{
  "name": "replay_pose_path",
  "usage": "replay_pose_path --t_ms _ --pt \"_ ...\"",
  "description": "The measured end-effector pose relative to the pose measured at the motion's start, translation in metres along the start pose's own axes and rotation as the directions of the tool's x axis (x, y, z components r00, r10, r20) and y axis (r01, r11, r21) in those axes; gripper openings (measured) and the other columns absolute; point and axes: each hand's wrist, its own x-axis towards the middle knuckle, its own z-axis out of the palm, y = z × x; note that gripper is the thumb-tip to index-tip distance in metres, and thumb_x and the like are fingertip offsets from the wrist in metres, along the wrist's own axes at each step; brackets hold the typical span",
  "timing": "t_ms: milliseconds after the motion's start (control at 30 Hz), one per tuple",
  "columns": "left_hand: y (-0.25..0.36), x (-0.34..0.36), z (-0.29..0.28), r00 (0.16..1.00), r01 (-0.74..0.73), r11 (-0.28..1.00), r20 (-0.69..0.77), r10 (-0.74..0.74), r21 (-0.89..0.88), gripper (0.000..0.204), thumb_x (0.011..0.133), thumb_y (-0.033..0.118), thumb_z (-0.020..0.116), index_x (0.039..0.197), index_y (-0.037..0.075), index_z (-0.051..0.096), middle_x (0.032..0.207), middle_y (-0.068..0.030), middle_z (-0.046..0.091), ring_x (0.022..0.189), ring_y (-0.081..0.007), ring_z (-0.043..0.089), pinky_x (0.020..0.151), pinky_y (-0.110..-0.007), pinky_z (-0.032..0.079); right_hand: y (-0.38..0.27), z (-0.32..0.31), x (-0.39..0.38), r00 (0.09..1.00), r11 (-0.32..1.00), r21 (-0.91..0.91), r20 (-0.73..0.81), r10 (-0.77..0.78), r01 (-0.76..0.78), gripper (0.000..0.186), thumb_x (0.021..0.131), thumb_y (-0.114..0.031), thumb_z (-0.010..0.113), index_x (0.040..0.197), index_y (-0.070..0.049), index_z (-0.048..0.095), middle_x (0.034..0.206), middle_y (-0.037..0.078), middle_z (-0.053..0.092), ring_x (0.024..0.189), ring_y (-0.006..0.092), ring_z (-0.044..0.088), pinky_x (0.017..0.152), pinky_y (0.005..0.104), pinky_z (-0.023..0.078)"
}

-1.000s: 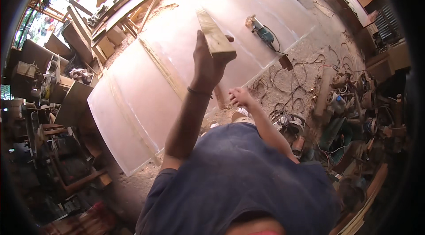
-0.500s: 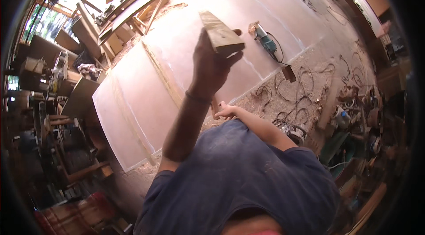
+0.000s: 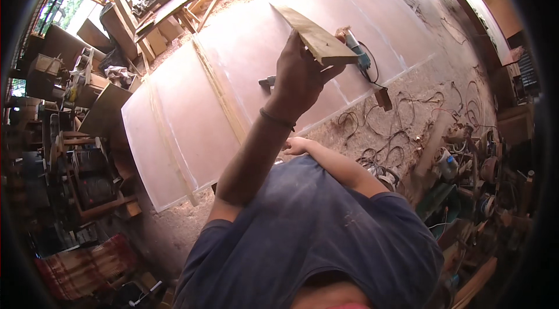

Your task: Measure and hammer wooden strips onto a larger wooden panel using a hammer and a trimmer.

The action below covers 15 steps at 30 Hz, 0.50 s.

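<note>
My left hand (image 3: 297, 79) is raised over the big pale panel (image 3: 192, 128), closed on a wooden board (image 3: 314, 35). The board is held up at a slant, one end toward me and the other pointing away. My right hand (image 3: 297, 146) is low by my belly, at the panel's near edge. Its fingers are curled, and the tips are partly hidden behind my left forearm, so what they grip cannot be made out. A small dark grey object (image 3: 266, 83) shows beside my left wrist, the rest of it covered by that hand.
A teal power tool (image 3: 361, 58) lies on the panel, its cord running to a wooden block (image 3: 383, 99). Light wooden strips (image 3: 218, 90) cross the panel. Looped cables (image 3: 402, 125) spread over the dusty floor. Stacked timber and furniture parts crowd the left; machine parts (image 3: 448, 163) lie at the right.
My left hand has moved to the right with the board, which now shows more of its broad face and overlaps the power tool. A dark object beside the left wrist has come into view.
</note>
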Motion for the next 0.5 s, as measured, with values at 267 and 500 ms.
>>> replay_pose_path --t_ms 267,500 --pt "-0.020 -0.023 -0.037 0.996 -0.077 0.984 -0.032 0.083 0.158 0.043 0.099 0.048 0.044 0.108 0.007 0.052 0.085 -0.0052 0.057 0.064 -0.0126 0.055 0.057 -0.022 0.048 0.000 -0.003 -0.029 0.957 0.985 -0.145 -0.288 0.046 -0.091 0.071 0.080 -0.030 0.068 0.145 -0.016 0.041 0.114 0.019 0.066 0.109 0.0359 0.061 0.096 0.0420 0.048" --pt "0.032 -0.167 -0.163 0.908 0.416 0.627 -0.272 -0.318 0.658 0.065 0.088 0.042 0.058 0.136 0.002 0.040 0.088 -0.0033 0.054 0.075 -0.0128 0.055 0.068 -0.026 0.047 -0.043 -0.108 -0.063 0.402 0.976 -0.108 -0.915 -0.024 -0.188 0.081 0.079 -0.027 0.068 0.149 -0.016 0.029 0.137 0.026 0.044 0.120 0.0489 0.048 0.098 0.0496 0.046"
